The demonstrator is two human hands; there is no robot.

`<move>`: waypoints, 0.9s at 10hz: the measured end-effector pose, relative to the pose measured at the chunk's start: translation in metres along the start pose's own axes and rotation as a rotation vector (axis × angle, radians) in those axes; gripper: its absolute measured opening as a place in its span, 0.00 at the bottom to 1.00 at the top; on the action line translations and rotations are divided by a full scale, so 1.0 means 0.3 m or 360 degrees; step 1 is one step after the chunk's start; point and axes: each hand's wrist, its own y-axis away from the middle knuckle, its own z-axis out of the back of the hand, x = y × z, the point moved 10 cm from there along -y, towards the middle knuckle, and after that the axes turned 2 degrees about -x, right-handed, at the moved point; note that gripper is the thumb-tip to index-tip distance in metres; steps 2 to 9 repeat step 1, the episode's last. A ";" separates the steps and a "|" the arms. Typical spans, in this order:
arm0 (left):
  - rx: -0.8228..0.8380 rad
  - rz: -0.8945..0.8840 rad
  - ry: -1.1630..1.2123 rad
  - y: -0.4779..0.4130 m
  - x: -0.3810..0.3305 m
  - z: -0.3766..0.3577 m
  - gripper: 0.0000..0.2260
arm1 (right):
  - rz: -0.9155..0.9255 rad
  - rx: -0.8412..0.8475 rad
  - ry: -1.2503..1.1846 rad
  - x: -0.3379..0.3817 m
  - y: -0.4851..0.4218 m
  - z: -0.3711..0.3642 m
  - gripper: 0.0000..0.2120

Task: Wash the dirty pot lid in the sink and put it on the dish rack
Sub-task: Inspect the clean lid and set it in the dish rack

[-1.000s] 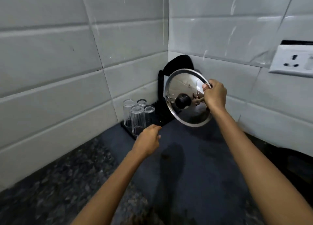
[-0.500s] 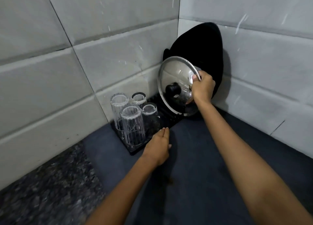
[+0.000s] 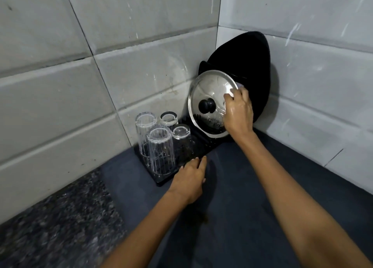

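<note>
A glass pot lid [image 3: 210, 94] with a steel rim and black knob stands almost upright at the right end of the black dish rack [image 3: 198, 148], in the tiled corner. It leans back towards a black pan [image 3: 248, 69] propped against the wall. My right hand [image 3: 238, 114], wet, grips the lid's right rim. Just in front of the rack's near edge hovers my left hand [image 3: 190, 179], palm down, fingers loosely apart, holding nothing.
Several clear glasses [image 3: 160, 146] stand upside down on the rack's left half. A dark blue mat [image 3: 232, 207] covers the counter in front. Speckled granite counter [image 3: 50, 227] lies at the left. Grey tiled walls close in behind and on the right.
My right hand has carried the lid down and into the corner until it stands on the rack. My left hand has moved forward to the rack's edge and its fingers have spread. The view has closed in.
</note>
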 end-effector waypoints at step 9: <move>-0.0193 -0.0041 -0.0060 0.087 -0.017 0.063 0.26 | -0.0045 0.0134 -0.0138 0.017 0.091 0.046 0.15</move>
